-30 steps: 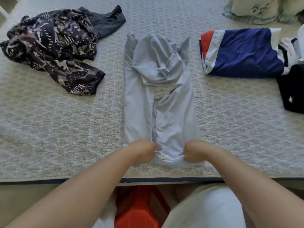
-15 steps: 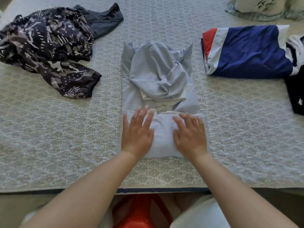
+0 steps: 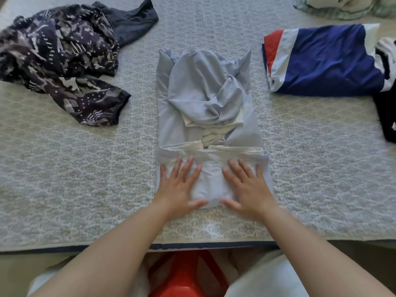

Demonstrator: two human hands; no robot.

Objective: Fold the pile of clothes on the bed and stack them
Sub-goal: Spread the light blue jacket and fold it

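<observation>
A bed covered with a pale quilted spread in a small repeating pattern fills nearly the whole view; its near edge shows a dark piping line, and below it sits something red, partly blocked by the person's forearms and hard to identify. At the centre lies one light blue garment, folded into a long strip with its near end turned up over itself. The left hand and right hand both lie flat on that turned-up end, fingers straight and spread, pressing it down and gripping nothing. To the far left sits one crumpled dark patterned garment with one dark grey piece behind it, touching. To the right rests one folded blue, white and red garment. Just beside it, a black item and a striped white one are cut off by the frame. A pale floral fabric is cropped at the top right.
</observation>
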